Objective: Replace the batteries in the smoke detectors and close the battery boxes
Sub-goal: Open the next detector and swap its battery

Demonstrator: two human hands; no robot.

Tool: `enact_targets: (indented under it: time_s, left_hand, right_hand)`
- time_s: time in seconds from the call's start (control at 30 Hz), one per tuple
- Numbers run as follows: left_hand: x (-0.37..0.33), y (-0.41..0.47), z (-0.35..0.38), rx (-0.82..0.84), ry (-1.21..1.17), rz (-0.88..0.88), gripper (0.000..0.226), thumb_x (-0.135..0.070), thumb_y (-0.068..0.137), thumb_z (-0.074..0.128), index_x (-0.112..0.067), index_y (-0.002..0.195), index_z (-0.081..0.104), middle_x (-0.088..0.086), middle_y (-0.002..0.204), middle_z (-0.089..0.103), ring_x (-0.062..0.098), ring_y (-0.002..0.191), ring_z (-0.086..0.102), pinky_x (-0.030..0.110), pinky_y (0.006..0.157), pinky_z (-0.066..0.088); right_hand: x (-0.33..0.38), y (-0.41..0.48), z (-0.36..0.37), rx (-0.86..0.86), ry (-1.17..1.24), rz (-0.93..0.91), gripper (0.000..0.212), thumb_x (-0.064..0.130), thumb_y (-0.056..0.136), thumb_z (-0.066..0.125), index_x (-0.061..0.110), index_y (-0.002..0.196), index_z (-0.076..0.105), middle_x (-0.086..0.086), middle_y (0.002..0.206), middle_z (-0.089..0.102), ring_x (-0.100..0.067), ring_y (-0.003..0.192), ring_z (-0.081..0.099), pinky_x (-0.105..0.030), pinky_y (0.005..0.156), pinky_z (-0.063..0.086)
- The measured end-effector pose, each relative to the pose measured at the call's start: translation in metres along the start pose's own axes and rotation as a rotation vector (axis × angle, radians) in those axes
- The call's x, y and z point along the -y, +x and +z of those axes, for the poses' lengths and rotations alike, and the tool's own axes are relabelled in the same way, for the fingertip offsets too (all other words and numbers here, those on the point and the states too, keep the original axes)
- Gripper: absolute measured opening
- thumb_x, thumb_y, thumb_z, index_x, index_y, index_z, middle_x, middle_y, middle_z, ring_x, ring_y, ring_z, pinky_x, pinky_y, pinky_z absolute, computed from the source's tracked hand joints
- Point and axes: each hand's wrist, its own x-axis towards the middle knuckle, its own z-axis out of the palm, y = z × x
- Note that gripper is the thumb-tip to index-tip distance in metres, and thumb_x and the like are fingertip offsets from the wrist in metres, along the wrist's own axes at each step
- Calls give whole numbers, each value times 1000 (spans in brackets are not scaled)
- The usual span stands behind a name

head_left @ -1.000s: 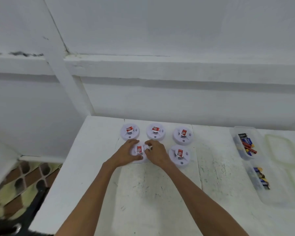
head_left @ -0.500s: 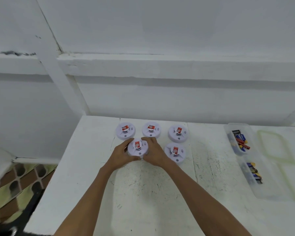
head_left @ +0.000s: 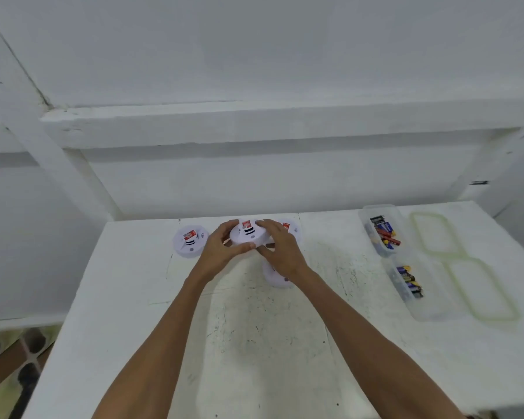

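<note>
Bare top runs along the near edge of the desk (head_left: 248, 352) and up its left edge, crossed only by the two forearms (head_left: 170, 343). The far edge is crowded: one smoke detector (head_left: 190, 241) left of the middle, the held smoke detector (head_left: 247, 235) gripped between left hand (head_left: 218, 252) and right hand (head_left: 283, 252), and two more smoke detectors (head_left: 291, 228) partly hidden by the right hand. An open strip separates these from the clear battery containers (head_left: 430, 309) near the right edge, with green-rimmed lids (head_left: 436, 234) just beyond. A wall (head_left: 254, 182) closes the far edge

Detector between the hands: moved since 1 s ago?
Yes. The held detector sat in front of the back-left detector; now the left hand and right hand hold it raised, level with it in view.
</note>
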Motion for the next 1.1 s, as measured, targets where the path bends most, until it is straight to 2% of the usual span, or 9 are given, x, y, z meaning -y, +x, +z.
enact_targets:
  time_s: [0.17, 0.27, 0.37, 0.47, 0.6, 0.73, 0.9, 1.0, 1.1]
  left_hand:
    - [-24, 16, 36, 64, -23, 49, 76, -32, 78, 91, -22, 142, 54, -5, 137, 63, 10, 123, 62, 24, 100, 54]
    - [-36, 22, 60, 119, -46, 51, 75, -29, 81, 88, -20, 146, 51, -2, 140, 61, 13, 125, 60, 10, 88, 52]
    - [-43, 26, 86, 156, -49, 68, 71, -26, 84, 86, -18, 145, 50, -1, 139, 61, 16, 123, 60, 7, 81, 53]
    - [-47, 29, 110, 190, -49, 93, 65, -29, 84, 85, -21, 140, 53, -2, 135, 62, 16, 120, 61, 12, 83, 54]
    - [-49, 29, 140, 275, -79, 119, 59, -31, 87, 83, -21, 138, 57, -2, 134, 65, 13, 121, 64, 24, 98, 55]
    - [-45, 24, 168, 336, -94, 143, 47, -22, 96, 73, -18, 138, 54, 0, 127, 67, 17, 114, 67, 26, 94, 58]
    - [-34, 20, 190, 367, -109, 109, 29, -26, 104, 62, -15, 131, 60, 5, 127, 69, 24, 116, 68, 44, 97, 60]
    - [-36, 14, 200, 383, -169, 77, 27, -24, 103, 64, -12, 127, 61, 8, 123, 70, 26, 112, 70, 38, 91, 62]
    - [-39, 8, 206, 364, -268, -1, 27, -26, 101, 67, -9, 120, 60, 7, 119, 70, 17, 104, 73, 31, 82, 62]
  right_hand:
    - [-13, -17, -33, -196, 28, 66, 50, 28, 90, 70, 13, 134, 55, -2, 133, 60, -16, 118, 58, -36, 96, 52]
    - [-21, -26, -52, -247, 34, 108, 51, 36, 91, 67, 16, 136, 54, 2, 133, 61, -13, 117, 59, -35, 94, 53]
    - [-32, -36, -71, -290, 27, 138, 51, 36, 91, 68, 18, 136, 54, 4, 133, 61, -10, 117, 58, -34, 93, 54]
    - [-40, -49, -88, -320, -6, 142, 50, 35, 92, 68, 19, 137, 53, 7, 132, 61, -8, 114, 59, -29, 90, 54]
    - [-52, -70, -107, -372, -49, 220, 47, 47, 95, 60, 24, 135, 52, 11, 123, 64, -4, 101, 62, -23, 80, 53]
    - [-60, -91, -121, -443, -50, 322, 42, 51, 97, 50, 23, 128, 54, 13, 105, 67, 1, 89, 63, -19, 73, 52]
    - [-68, -108, -126, -474, -45, 492, 48, 59, 98, 39, 18, 120, 55, 6, 84, 69, -5, 73, 66, -30, 62, 55]
    - [-69, -113, -125, -483, -7, 540, 51, 58, 99, 37, 17, 127, 50, 3, 81, 70, -8, 62, 67, -25, 52, 53]
    - [-68, -116, -124, -491, 33, 558, 45, 49, 101, 41, 18, 134, 42, -5, 91, 73, -6, 57, 68, -16, 47, 47]
